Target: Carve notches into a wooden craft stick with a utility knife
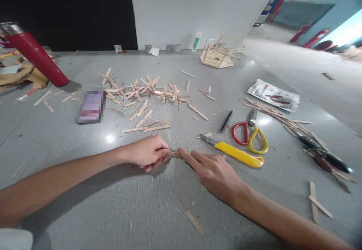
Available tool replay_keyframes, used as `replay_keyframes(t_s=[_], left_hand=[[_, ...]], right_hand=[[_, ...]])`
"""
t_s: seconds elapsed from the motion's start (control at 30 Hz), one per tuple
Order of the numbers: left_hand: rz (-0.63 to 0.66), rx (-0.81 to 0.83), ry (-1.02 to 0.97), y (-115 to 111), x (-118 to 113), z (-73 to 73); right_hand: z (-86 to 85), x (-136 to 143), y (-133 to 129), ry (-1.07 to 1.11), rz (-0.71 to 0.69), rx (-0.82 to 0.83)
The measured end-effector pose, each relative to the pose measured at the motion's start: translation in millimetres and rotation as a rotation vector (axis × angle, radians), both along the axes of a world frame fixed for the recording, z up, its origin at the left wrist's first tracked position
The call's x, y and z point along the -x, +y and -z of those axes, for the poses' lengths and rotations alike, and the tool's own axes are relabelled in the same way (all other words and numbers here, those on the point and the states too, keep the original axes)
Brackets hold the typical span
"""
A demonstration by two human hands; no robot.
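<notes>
My left hand (152,152) is closed, its fingers pinching one end of a short wooden craft stick (175,154). On the other end of that stick are the fingertips of my right hand (212,169), also closed on it. Most of the stick is hidden by the fingers, so I cannot tell whether it is one piece or several. Just beyond my right hand lies a yellow utility knife (239,154), its blade by a scrap of craft stick. A pair of scissors (252,129) with one red and one yellow handle rests behind the knife, beside a dark pen (227,121).
Loose craft sticks (147,88) are scattered behind my hands. A six-sided stick frame (219,55) stands at the back near a glue stick (196,42). At left are a blurred-out phone-like item (91,106) and a red flask (36,55). Pliers (325,154) and a packet (273,94) lie right.
</notes>
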State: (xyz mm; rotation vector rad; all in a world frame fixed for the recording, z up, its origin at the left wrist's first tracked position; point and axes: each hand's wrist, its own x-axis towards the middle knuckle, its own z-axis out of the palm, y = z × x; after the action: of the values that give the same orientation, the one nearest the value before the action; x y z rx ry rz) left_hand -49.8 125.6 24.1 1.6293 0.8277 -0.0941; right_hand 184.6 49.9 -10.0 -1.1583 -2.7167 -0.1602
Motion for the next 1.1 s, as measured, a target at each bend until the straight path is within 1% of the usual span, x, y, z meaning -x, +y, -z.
replay_keyframes(t_s=[0.13,0.3,0.4,0.57,0.9,1.1], left_hand=[[-0.001,-0.001,0.006,0.0,-0.1,-0.1],[-0.005,0.007,0.011,0.2,-1.3,-2.5],[-0.003,0.004,0.016,0.8,-1.9,-3.9],[0.024,-0.007,0.01,2.2,-0.7,-3.0],[0.012,0.004,-0.004,2.0,0.2,-0.6],[-0.001,-0.015,0.02,1.1,-2.2,-1.8]], right_hand=[[-8.6,6.2,-2.0,-0.084,0.018,-0.051],[-11.4,8.3,-2.2,-0.114,0.022,-0.085],[-11.4,9.6,-2.9,-0.14,0.02,-0.085],[-9.9,12.0,-4.8,-0.156,0.02,-0.162],[-5.1,9.4,-4.7,-0.112,0.016,-0.123],[-5.1,10.9,-5.1,-0.132,0.022,-0.175]])
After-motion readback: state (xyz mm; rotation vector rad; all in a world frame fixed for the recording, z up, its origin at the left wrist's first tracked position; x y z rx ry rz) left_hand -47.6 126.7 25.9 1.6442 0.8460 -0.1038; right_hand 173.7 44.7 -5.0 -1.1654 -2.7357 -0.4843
